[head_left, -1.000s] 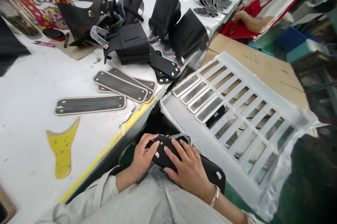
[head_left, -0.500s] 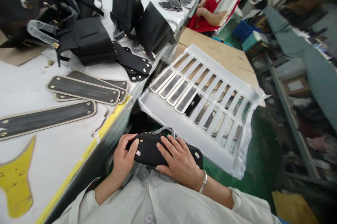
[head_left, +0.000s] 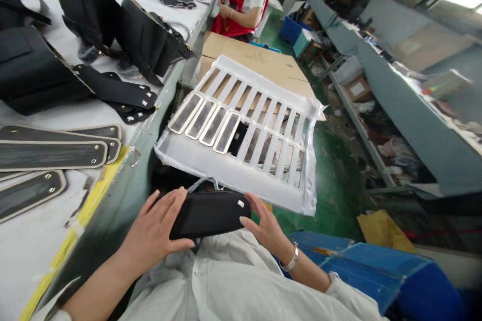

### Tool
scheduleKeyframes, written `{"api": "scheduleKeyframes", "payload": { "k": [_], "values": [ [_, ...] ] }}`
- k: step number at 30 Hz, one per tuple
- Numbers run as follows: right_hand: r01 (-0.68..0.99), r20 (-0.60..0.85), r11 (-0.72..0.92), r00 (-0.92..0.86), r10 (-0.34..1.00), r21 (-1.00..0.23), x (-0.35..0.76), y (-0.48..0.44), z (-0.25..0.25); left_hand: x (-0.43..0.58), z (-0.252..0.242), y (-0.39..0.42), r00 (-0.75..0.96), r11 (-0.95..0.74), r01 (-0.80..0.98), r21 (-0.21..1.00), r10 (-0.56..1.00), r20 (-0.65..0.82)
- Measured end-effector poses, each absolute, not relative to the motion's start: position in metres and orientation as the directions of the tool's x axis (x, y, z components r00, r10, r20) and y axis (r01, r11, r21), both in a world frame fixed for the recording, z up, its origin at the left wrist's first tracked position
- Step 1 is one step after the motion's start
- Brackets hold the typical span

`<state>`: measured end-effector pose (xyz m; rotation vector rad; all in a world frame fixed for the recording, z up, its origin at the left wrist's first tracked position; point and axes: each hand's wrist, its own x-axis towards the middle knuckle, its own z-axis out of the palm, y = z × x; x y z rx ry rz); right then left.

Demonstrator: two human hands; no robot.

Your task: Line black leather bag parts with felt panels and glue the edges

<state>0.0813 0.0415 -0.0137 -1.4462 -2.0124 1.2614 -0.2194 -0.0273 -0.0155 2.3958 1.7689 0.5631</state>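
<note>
A black bag piece (head_left: 213,214) with a white tab near its right end lies across my lap, a pale wrapped strap (head_left: 205,180) rising behind it. My left hand (head_left: 161,223) rests over its left end, fingers spread and thumb along the lower edge. At the right end my right hand (head_left: 263,223) grips the piece between thumb and fingers; a silver bangle is on that wrist. Just beyond stands a white slotted rack (head_left: 241,155) with several dark, pale-edged strips (head_left: 214,125) lying side by side at its left.
On the white table (head_left: 48,240) at left lie black bag parts (head_left: 86,9) and long dark strips (head_left: 52,154). A cardboard box (head_left: 256,57) sits behind the rack. A person in a red apron (head_left: 241,4) is beyond it. A blue bin (head_left: 369,271) stands at lower right.
The view has swung right, bringing in the blue bin. My right hand has moved from the middle of the black piece to its right end; my left hand now lies over the left end.
</note>
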Motion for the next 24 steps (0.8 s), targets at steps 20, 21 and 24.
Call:
{"api": "scheduleKeyframes", "payload": {
  "k": [20, 21, 24],
  "values": [
    [0.419, -0.187, -0.046, -0.302, 0.935, -0.907, 0.070, 0.045, -0.029, -0.107, -0.007, 0.021, 0.391, -0.406, 0.868, 0.285, 0.914, 0.110],
    [0.404, -0.195, -0.052, -0.321, 0.927, -0.913, 0.073, 0.048, -0.030, -0.098, -0.007, 0.024, 0.384, -0.396, 0.869, 0.298, 0.918, 0.100],
    [0.279, -0.250, -0.139, -0.415, 0.875, -0.950, 0.085, 0.058, -0.033, -0.085, -0.006, 0.031, 0.349, -0.348, 0.888, 0.300, 0.936, 0.053]
  ]
}}
